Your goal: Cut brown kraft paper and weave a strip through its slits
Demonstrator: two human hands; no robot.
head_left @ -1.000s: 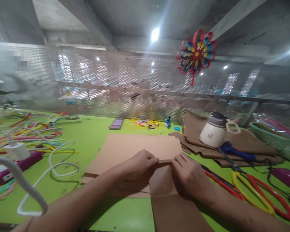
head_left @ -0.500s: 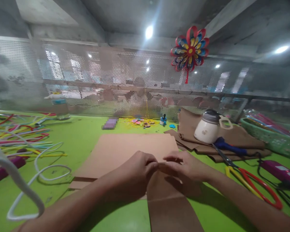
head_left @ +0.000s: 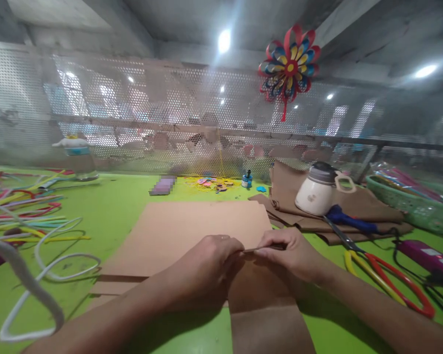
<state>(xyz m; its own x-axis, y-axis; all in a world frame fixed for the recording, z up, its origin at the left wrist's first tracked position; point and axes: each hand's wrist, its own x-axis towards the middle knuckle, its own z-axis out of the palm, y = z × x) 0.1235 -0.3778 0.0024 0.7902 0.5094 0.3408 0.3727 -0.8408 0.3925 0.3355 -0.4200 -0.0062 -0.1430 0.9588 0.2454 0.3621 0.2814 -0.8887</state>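
Note:
My left hand [head_left: 221, 255] is closed, pinching the upper edge of a long strip of brown paper [head_left: 268, 314]. Close beside it, my right hand [head_left: 290, 253] grips the same edge between thumb and fingers. That edge is folded or gathered into a narrow ridge, and the strip hangs down towards me with a crease across it. Behind and partly under my left hand lie stacked tan sheets [head_left: 192, 221], flat on the green table [head_left: 121, 191]. My forearms hide part of these sheets.
Scissors [head_left: 349, 243] with red and yellow handles lie right, near a white jug [head_left: 315, 191] on folded brown sheets [head_left: 376, 206]. A green basket [head_left: 417, 206] stands beyond. A white cable [head_left: 47, 300] and colourful strands [head_left: 29, 206] cover the left. A small blue bottle [head_left: 246, 181] stands behind.
My right hand has closed more firmly on the strip's folded edge, its fingers now together around it. The view has shifted slightly.

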